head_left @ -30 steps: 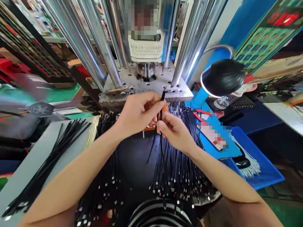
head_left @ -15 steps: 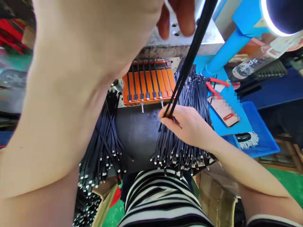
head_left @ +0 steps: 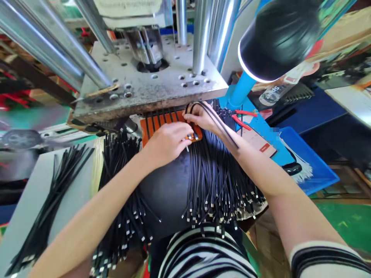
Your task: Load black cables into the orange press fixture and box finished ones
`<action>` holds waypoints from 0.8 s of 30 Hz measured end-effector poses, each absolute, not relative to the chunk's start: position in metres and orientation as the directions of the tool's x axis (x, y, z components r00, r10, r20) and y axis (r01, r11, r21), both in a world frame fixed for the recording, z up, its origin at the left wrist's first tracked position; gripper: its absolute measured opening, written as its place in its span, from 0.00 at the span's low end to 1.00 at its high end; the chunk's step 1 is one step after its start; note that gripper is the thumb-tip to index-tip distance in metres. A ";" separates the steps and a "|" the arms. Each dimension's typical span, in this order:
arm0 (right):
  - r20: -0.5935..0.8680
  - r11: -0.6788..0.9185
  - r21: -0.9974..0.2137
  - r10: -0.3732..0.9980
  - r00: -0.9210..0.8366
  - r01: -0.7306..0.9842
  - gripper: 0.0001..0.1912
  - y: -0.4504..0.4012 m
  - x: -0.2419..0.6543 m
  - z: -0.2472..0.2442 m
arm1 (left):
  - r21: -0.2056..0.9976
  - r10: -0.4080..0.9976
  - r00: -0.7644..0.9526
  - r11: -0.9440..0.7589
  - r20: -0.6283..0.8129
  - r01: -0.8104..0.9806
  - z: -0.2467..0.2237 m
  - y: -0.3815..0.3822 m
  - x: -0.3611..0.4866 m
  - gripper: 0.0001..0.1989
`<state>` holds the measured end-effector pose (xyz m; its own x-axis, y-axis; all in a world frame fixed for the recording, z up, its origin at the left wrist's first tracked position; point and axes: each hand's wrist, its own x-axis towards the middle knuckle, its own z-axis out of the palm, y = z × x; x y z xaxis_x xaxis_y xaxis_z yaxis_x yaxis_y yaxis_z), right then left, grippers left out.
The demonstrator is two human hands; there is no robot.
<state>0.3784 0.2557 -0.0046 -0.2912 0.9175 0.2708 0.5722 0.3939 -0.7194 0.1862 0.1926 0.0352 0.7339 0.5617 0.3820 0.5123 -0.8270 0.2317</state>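
Note:
Several black flat cables lie side by side in the grooves of an orange fixture (head_left: 144,132) under a metal press plate. My left hand (head_left: 166,144) reaches to the fixture's front edge, thumb and fingertips pinched around a cable end by the silver connectors. Just behind it, my right hand (head_left: 199,116) is closed on a black cable (head_left: 222,125) whose strands loop back over my wrist and forearm. The fingers partly hide the grooves there. Right of the fixture hangs a thick pile of black cables (head_left: 217,173); another cable pile (head_left: 133,222) lies left, partly behind my left forearm.
The steel press plate (head_left: 168,87) overhangs the fixture closely. A bundle of cables (head_left: 52,193) rests on a pale board at left. To the right are a lamp (head_left: 278,42), red-handled pliers (head_left: 243,125), a phone (head_left: 256,142), a bottle (head_left: 272,94) and a blue bin (head_left: 324,179).
My left hand has come down from high in front of the camera to the fixture's front edge. My right hand has moved up onto the fixture, and the cables now drape over its wrist.

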 end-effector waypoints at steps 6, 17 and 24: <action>0.239 0.436 -0.676 0.892 -0.384 0.594 0.07 0.255 0.382 0.003 | 0.045 0.449 0.854 -0.890 0.262 0.454 -0.010 0.196 0.181 0.22; 0.273 0.215 -0.573 0.960 -0.064 0.791 0.10 0.274 0.372 -0.010 | 0.109 0.710 0.696 -0.687 -0.113 0.719 0.020 0.227 0.200 0.29; 0.052 0.130 -0.778 0.988 -0.143 0.615 0.29 0.248 0.383 -0.019 | 0.205 0.851 0.525 -0.511 -0.016 0.835 0.004 0.322 0.226 0.20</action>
<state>0.3834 0.2482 -0.0192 -0.1427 0.9884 0.0524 0.6152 0.1300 -0.7776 0.2257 0.3219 0.0036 0.5246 0.8512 -0.0160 0.8350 -0.5107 0.2050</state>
